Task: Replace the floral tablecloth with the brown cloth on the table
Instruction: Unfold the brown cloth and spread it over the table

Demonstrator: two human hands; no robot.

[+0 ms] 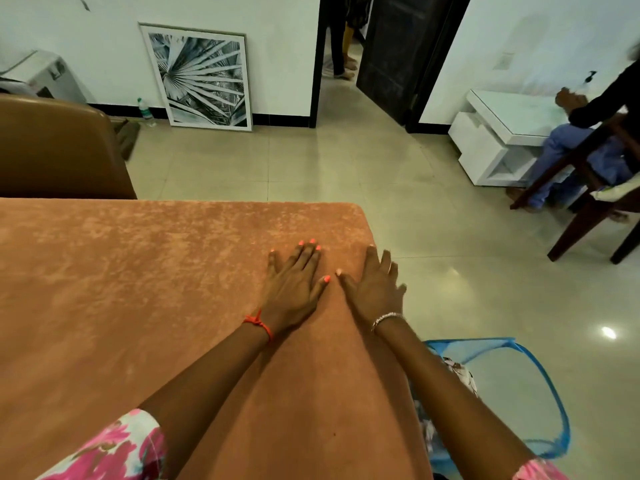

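with left hand (294, 284) and right hand (375, 289) flat-fingered on the brown cloth (138, 289) under them, floral tablecloth (457, 372) binned in the hamper (471, 341) behind my right, i'd sweep outward evenly, pushing wrinkles off the edge.

Moderately bright indoors, lit softly and evenly from overhead. Greenish cast on the walls (277, 46). Hard white glare spot on the floor (608, 332) at near right, with a fainter sheen further left. Shadows weak and soft; cloth (138, 289) paler and mottled far, darker near. Sharp at centre. Motion-blurred at the fingers of the right hand (375, 289) and at the seated person (588, 109) far right. Strongly wide-angle distorted: door frame (317, 64) leaning, cloth's right edge bowed. Softened toward the near corners.
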